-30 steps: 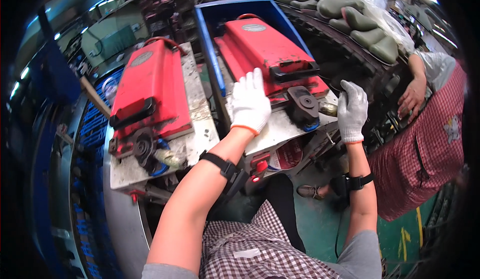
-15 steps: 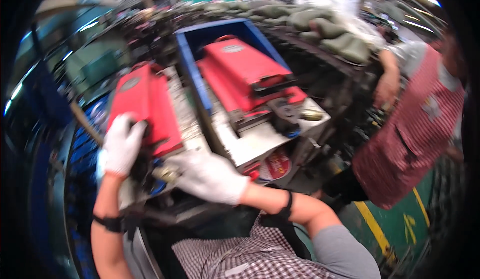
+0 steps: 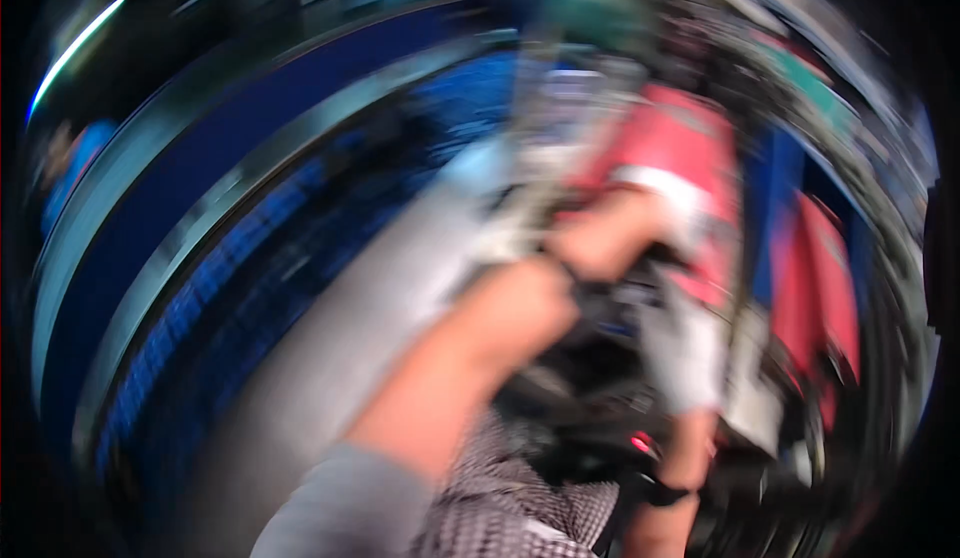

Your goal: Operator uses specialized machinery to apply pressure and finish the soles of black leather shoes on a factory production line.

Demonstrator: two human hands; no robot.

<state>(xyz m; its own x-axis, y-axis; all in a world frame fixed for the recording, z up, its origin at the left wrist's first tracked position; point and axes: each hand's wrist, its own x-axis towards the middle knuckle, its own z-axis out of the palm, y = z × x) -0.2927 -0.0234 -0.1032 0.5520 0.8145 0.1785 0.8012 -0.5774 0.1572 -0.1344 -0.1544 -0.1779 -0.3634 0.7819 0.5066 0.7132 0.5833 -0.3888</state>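
Note:
Motion smears the whole head view. My left hand (image 3: 672,198), in a white glove, reaches to the red-covered machine (image 3: 690,123), its wrist turned in front of the cover. Whether the fingers grip anything there is too blurred to tell. My right hand (image 3: 683,343), also gloved in white, is at the near end of this same machine, just below the red cover. Its fingers blur into dark parts of the machine, so I cannot make out what they touch.
On the right stands a second red-covered machine (image 3: 815,298) by a blue panel (image 3: 780,208). Left of my arm runs a pale grey surface (image 3: 330,348). Beyond that lies a long row of blue items (image 3: 250,248), and a person's blue sleeve (image 3: 88,148) shows at the far left.
The view has swung left, so both machines now sit farther right. My left arm now stretches across from lower left. The co-worker in the checked apron has left the view.

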